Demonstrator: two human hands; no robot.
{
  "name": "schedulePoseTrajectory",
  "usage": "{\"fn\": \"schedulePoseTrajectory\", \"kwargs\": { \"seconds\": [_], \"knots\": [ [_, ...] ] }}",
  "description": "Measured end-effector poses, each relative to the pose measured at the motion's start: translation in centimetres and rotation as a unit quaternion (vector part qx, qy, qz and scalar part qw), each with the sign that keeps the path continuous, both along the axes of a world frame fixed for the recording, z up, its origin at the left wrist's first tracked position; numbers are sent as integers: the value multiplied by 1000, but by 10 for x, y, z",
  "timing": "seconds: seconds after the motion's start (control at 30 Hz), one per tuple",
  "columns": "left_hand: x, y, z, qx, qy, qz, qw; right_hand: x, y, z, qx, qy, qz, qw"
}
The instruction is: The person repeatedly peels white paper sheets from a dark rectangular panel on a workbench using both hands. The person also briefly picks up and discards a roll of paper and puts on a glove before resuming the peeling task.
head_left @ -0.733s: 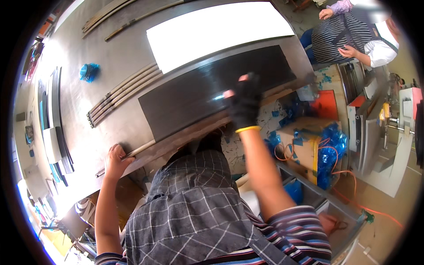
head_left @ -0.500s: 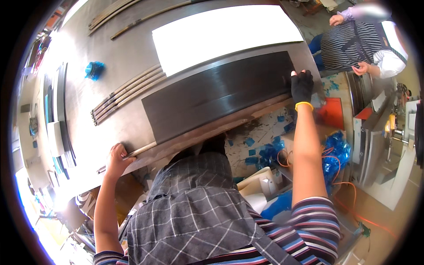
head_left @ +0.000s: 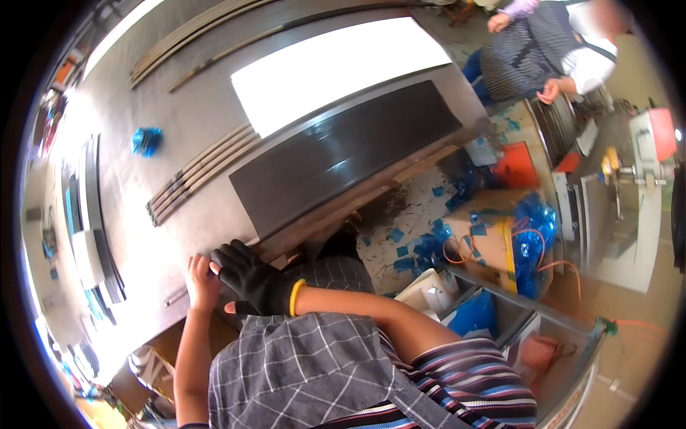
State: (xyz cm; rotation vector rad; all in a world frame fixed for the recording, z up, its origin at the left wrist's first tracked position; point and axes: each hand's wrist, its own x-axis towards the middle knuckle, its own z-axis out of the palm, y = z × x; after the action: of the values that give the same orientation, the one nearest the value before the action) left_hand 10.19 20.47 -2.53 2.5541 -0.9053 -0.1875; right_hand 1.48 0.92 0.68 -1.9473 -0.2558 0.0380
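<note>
A dark flat sheet (head_left: 343, 154) lies on the metal table near its front edge. Left of it, a thin rod (head_left: 175, 296) lies along that edge, its middle covered by my hands. My bare left hand (head_left: 203, 284) is closed over the rod, though the grip itself is partly hidden. Close against it is my right hand (head_left: 256, 280), in a black glove with a yellow wristband. Its fingers stretch out toward my left fingers, and the thumb stands apart. Bare fingertips show at two of the glove's openings.
Behind the dark sheet lie a bright white sheet (head_left: 336, 71) and several rods (head_left: 204, 171). A crumpled blue film piece (head_left: 146, 141) sits farther left. On the right are a cardboard box (head_left: 480, 222), an orange cable (head_left: 572, 268) and a co-worker (head_left: 525, 61) beyond the table.
My right hand has left the dark sheet's far right corner and come across to my left hand. My left hand stays on the rod. The view has shifted a little.
</note>
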Motion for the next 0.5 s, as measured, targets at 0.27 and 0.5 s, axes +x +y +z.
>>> {"fn": "schedulePoseTrajectory", "kwargs": {
  "seconds": [0.27, 0.5],
  "knots": [
    [-21, -105, -14, 24, -1, -2, 1000, -67, -108, 27, -117, -20, -279, 953],
    [-43, -247, 1, -37, -9, -35, 999, -104, -174, 8, -171, -18, -382, 908]
  ]
}}
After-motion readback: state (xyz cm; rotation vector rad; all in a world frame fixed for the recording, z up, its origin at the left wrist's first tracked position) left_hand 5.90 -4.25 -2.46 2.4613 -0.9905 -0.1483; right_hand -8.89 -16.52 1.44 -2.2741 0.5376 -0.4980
